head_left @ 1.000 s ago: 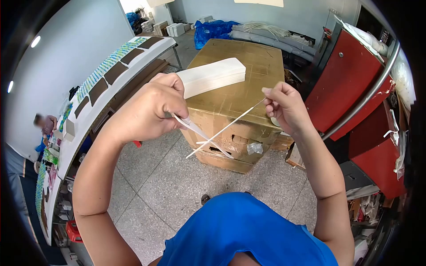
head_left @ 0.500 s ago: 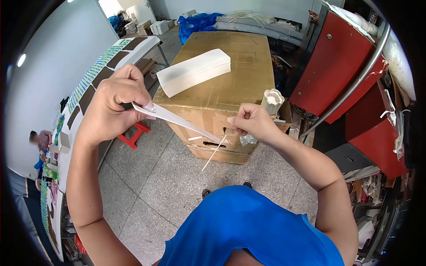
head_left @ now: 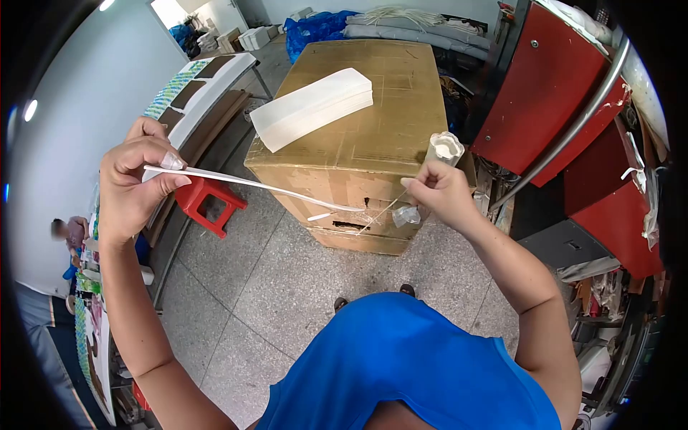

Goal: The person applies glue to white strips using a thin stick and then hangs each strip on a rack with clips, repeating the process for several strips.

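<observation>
My left hand (head_left: 132, 186) pinches one end of a long, narrow white strip (head_left: 258, 185) between thumb and fingers. A whitish wrapping covers one of its fingertips. The strip bows down to the right, its far end in front of the cardboard box (head_left: 405, 136). Thumb and fingers of my right hand (head_left: 443, 192) are closed on a thin pale stick (head_left: 383, 211), which slants down to the left near the strip's free end. On the box lies a stack of white sheets (head_left: 312, 107). Just beyond my right hand stands a pale container with a wavy rim (head_left: 446, 147).
A red stool (head_left: 208, 204) stands on the floor behind my left hand. Along the left wall runs a long table (head_left: 208, 89) with brown panels. Red machinery (head_left: 537, 100) with a metal bar stands at right. A person (head_left: 72, 236) is at far left.
My left hand has moved left and down with the strip, which now shows more edge-on. My right hand has shifted right, and the stick has moved right and up with it.
</observation>
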A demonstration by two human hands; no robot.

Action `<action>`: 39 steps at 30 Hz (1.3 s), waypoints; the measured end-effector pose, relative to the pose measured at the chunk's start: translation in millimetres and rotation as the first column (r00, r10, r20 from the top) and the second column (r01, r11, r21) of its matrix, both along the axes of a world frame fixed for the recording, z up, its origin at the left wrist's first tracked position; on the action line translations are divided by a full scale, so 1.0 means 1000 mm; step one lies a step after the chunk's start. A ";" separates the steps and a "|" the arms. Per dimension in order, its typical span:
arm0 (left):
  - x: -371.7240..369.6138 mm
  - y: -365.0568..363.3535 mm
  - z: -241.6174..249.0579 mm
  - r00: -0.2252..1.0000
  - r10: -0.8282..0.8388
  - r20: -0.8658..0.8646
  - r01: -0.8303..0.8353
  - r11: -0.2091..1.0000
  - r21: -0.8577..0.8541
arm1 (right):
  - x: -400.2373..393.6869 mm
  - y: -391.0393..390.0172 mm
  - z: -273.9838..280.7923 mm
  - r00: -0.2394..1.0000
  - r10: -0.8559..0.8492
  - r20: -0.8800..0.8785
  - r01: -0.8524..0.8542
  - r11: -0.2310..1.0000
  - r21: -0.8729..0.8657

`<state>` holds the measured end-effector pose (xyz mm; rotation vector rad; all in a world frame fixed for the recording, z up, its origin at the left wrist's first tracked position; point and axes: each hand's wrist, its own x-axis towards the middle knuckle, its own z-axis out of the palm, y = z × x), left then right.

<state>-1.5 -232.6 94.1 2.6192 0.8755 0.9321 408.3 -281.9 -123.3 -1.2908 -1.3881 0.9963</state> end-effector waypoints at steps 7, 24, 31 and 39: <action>-0.023 -0.012 -0.007 0.991 0.105 0.080 -0.095 0.988 -0.125 | 0.025 -0.033 0.038 0.968 -0.216 -0.125 0.247 0.904 0.348; 0.044 -0.012 -0.012 0.973 -0.038 -0.227 0.006 0.990 -0.141 | 0.030 -0.015 0.097 0.657 0.256 -0.709 0.117 0.895 0.431; 0.063 -0.009 -0.014 0.963 -0.110 -0.245 0.079 0.988 -0.133 | 0.024 -0.003 0.109 0.641 0.267 -0.720 0.065 0.915 0.398; 0.069 -0.009 -0.015 0.961 -0.152 -0.233 0.118 0.981 -0.156 | 0.027 0.004 0.108 0.661 0.259 -0.705 0.028 0.930 0.368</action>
